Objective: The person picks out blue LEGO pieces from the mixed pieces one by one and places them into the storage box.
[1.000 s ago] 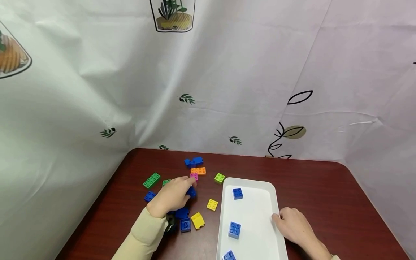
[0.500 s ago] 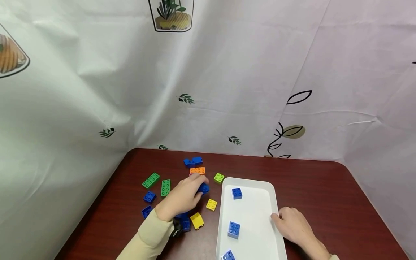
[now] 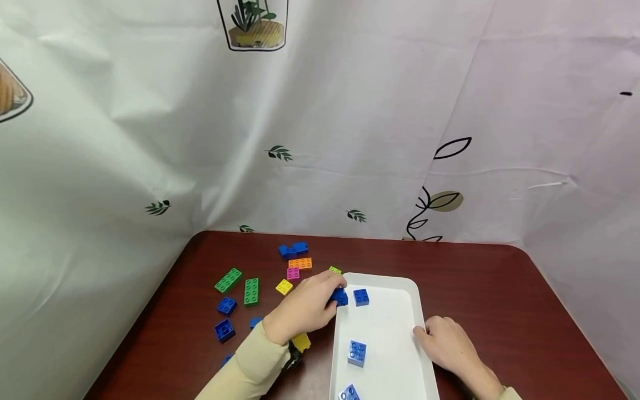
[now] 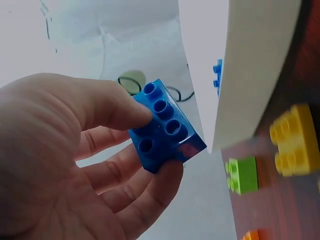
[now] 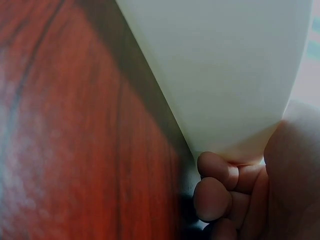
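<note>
My left hand [image 3: 305,308] pinches a blue toy building block [image 4: 166,142] between thumb and fingers. In the head view it is over the left rim of the white tray [image 3: 392,333], near the far corner. The left wrist view shows the block's round studs beside my thumb. Inside the tray lie a small blue block [image 3: 361,297], a larger blue block [image 3: 356,353] and another blue block [image 3: 349,393] cut off by the frame's bottom. My right hand [image 3: 447,341] grips the tray's right rim, thumb on top, fingers curled against its outer side [image 5: 210,75].
Left of the tray, loose blocks lie scattered on the dark red-brown table [image 3: 475,278]: green [image 3: 251,291], yellow [image 3: 284,286], pink [image 3: 293,273], orange [image 3: 300,263] and several blue ones [image 3: 225,330]. A lime block [image 4: 243,175] sits near the tray's far left corner. A patterned curtain hangs behind.
My left hand has carried the blue block rightward from the loose blocks to the tray's left rim. The right hand keeps its grip on the tray. The head view has shifted slightly.
</note>
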Available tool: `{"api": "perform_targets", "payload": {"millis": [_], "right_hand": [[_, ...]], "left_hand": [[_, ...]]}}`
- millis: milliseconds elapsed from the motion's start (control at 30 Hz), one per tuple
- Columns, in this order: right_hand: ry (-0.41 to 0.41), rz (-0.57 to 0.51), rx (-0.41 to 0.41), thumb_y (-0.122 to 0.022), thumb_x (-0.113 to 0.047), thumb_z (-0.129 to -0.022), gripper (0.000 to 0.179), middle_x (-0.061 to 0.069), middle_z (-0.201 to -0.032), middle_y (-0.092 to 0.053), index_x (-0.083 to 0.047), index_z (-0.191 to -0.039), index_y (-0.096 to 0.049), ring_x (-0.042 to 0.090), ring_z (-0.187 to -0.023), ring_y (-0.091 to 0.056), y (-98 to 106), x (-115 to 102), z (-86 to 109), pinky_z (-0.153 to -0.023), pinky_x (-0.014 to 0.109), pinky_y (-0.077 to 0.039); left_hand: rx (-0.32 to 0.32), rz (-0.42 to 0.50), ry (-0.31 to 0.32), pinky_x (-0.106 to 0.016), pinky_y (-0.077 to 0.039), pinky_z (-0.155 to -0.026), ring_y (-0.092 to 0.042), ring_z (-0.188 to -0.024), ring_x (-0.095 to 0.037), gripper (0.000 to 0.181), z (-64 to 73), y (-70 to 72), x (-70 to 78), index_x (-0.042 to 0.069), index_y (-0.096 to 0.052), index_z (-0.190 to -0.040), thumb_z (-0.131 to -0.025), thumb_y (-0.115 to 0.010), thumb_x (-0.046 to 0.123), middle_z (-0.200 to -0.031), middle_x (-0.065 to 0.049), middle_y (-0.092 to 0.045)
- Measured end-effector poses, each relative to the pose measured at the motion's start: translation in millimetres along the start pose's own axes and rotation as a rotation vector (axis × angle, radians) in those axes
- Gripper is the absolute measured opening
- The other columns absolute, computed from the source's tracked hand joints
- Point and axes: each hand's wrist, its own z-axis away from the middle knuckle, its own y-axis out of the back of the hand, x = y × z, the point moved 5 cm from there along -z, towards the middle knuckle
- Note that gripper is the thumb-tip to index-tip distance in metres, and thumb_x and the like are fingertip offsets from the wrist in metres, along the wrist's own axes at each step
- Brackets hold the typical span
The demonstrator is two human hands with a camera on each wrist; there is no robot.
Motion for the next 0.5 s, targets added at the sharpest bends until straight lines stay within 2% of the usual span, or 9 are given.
{"api": "perform_targets", "payload": {"millis": [133, 233, 400, 500], "right_hand": [[0.003, 0.003, 0.0, -0.061, -0.021, -0.092, 0.045, -0.003, -0.049, -0.039, -0.017, -0.051, -0.042, 0.014, -0.051, -0.037, 0, -1, -0.4, -0.05, 0.029, -0.033], [-0.001, 0.002, -0.001, -0.061, -0.021, -0.092, 0.045, -0.003, -0.049, -0.04, -0.016, -0.051, -0.044, 0.014, -0.052, -0.039, 0, -1, 0.6, -0.051, 0.029, -0.034], [-0.007, 0.002, -0.001, -0.061, -0.021, -0.092, 0.045, -0.002, -0.049, -0.041, -0.016, -0.051, -0.045, 0.015, -0.052, -0.04, 1, -2, 2.2, -0.051, 0.029, -0.034], [-0.008, -0.001, -0.001, -0.061, -0.021, -0.092, 0.045, -0.003, -0.049, -0.039, -0.016, -0.051, -0.044, 0.014, -0.051, -0.039, 0, -2, 2.4, -0.05, 0.029, -0.033]], "left_hand": [[-0.021, -0.042, -0.023, -0.018, -0.056, -0.08, -0.058, -0.085, -0.007, 0.03, -8.4, -10.5, 13.3, 0.016, -0.066, -0.125, -0.095, -0.072, 0.016, -0.113, -0.001, -0.062], [-0.025, -0.056, -0.062, -0.012, -0.049, -0.073, -0.054, -0.08, -0.004, 0.028, -13.4, -17.2, 23.8, 0.016, -0.069, -0.122, -0.095, -0.072, 0.013, -0.108, -0.001, -0.059], [-0.024, -0.132, -0.151, -0.012, -0.043, -0.068, -0.049, -0.075, -0.004, 0.023, -19.3, -26.1, 39.7, 0.016, -0.072, -0.117, -0.094, -0.07, 0.01, -0.099, 0.0, -0.059], [-0.052, -0.165, -0.163, -0.013, -0.046, -0.07, -0.048, -0.076, -0.004, 0.022, -20.8, -32.4, 44.7, 0.017, -0.072, -0.117, -0.096, -0.07, 0.014, -0.097, 0.001, -0.061]]}}
